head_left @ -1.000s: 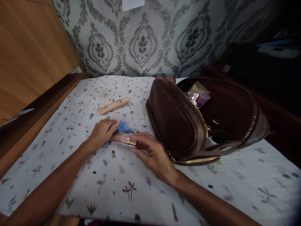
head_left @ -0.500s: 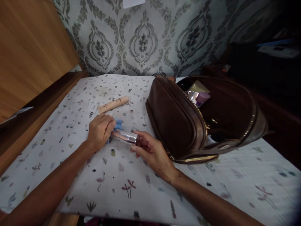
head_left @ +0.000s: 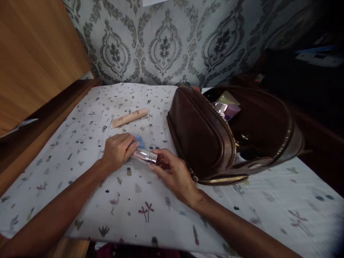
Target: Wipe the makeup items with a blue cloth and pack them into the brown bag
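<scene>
My right hand (head_left: 172, 172) pinches the cap end of a shiny metallic tube (head_left: 145, 155) and holds it just above the printed sheet. My left hand (head_left: 118, 150) is closed over a small blue cloth (head_left: 139, 139), pressing it against the tube's other end. Most of the cloth is hidden under my fingers. A beige cosmetic tube (head_left: 130, 117) lies on the sheet a little beyond my left hand.
An open brown zip bag (head_left: 204, 139) lies on its side to the right, with a purple item and other cosmetics (head_left: 225, 109) showing inside. The white printed sheet (head_left: 80, 150) covers the surface. A wooden panel (head_left: 34, 64) stands at left, patterned wallpaper behind.
My left hand has closed further over the blue cloth, hiding more of it, and slid along the metallic tube. The tube's cap end has tilted up slightly in my right hand.
</scene>
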The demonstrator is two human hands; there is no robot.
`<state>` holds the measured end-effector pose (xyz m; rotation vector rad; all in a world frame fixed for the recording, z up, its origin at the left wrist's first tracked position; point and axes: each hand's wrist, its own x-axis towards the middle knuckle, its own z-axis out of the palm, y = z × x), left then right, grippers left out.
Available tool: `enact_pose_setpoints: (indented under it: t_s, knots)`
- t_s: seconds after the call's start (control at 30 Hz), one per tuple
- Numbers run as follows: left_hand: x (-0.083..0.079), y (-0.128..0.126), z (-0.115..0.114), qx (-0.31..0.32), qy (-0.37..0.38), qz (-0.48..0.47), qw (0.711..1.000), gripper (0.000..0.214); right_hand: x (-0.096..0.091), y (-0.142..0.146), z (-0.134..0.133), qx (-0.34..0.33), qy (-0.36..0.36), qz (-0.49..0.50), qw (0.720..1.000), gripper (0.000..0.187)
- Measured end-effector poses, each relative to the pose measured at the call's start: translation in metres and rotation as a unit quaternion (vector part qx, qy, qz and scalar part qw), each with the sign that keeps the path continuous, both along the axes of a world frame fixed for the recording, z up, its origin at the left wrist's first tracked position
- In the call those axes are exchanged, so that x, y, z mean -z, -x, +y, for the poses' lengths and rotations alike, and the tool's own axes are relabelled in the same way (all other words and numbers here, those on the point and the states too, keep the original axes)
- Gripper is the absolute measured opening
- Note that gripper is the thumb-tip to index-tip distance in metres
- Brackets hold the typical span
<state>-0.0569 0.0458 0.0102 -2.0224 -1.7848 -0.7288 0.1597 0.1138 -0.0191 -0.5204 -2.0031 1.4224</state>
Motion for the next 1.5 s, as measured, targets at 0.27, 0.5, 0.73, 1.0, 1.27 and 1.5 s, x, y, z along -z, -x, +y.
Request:
enact_pose_setpoints:
  t_s: [0.27, 0.5, 0.73, 1.0, 1.27, 1.5]
  knots:
    - [0.001, 0.001, 0.000, -0.005, -0.005, 0.024, 1.000, 0.044, -0.005, -0.004, 0.002, -0.008, -0.155, -0.036, 0.987, 0.058]
    - [0.002, 0.000, 0.000, 0.000, -0.026, 0.057, 0.998, 0.044, -0.002, -0.003, 0.001, 0.018, -0.102, -0.061, 0.993, 0.070]
    - [0.002, 0.000, 0.000, 0.004, -0.032, 0.063, 0.997, 0.042, -0.002, -0.003, 0.001, 0.018, -0.139, -0.060, 0.988, 0.048]
    - [0.000, -0.002, -0.003, 0.022, -0.039, 0.059, 0.997, 0.040, -0.019, -0.007, -0.002, -0.014, -0.074, -0.137, 0.988, 0.045]
    - [-0.004, -0.002, -0.004, 0.020, -0.036, 0.061, 0.997, 0.035, -0.016, -0.004, -0.003, -0.010, -0.082, -0.169, 0.982, 0.066]
    - [0.007, 0.007, -0.007, 0.058, -0.079, 0.059, 0.993, 0.022, -0.019, -0.008, -0.004, -0.006, -0.119, -0.161, 0.980, 0.030]
